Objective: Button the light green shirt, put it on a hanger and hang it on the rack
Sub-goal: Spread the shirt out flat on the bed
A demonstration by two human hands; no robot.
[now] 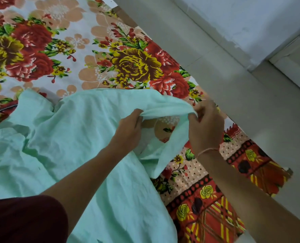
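The light green shirt (72, 137) lies crumpled across the flowered bedsheet, spreading from the left edge to the bottom middle. My left hand (129, 126) pinches a raised fold of the shirt's edge from below. My right hand (205, 127), with a thin thread band on the wrist, grips the same fold a little to the right, so the cloth stretches between both hands above the bed. A strip of the shirt hangs down under my right hand. No buttons, hanger or rack are visible.
The bed with its flowered sheet (96, 55) fills the left and centre; its red patterned border (216, 199) runs along the right edge. Beyond it lies a grey tiled floor (233, 67) and a pale wall (251, 18). A dark maroon sleeve (23, 220) sits bottom left.
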